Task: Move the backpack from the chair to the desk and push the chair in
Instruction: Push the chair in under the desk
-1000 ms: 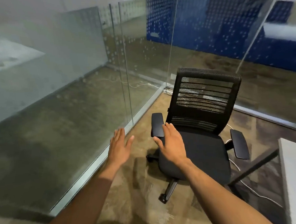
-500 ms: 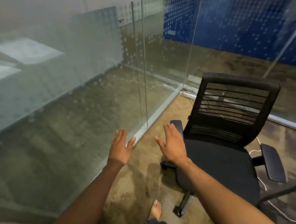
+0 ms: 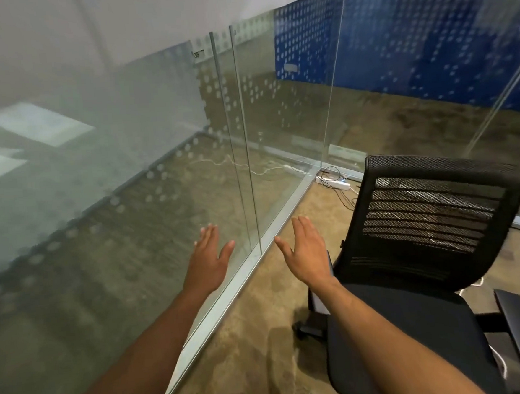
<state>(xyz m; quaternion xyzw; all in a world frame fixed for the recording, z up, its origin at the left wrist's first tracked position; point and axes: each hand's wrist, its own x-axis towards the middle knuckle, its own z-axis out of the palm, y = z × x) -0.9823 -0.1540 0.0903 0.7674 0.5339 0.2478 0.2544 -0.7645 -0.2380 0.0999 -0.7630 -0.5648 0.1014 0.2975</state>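
A mottled brown carpet floor [image 3: 256,344] runs under me, fenced by tall clear glass partition panels [image 3: 281,127] in a metal floor track, with a blue dotted wall [image 3: 426,37] beyond. The black mesh-backed office chair [image 3: 427,277] stands at my right, seat bare, backrest upright toward the far glass, seat front facing me. A white power strip [image 3: 339,184] lies in the corner. My left hand [image 3: 209,258] and right hand [image 3: 307,252] hover palm-down, fingers spread wide, holding nothing.
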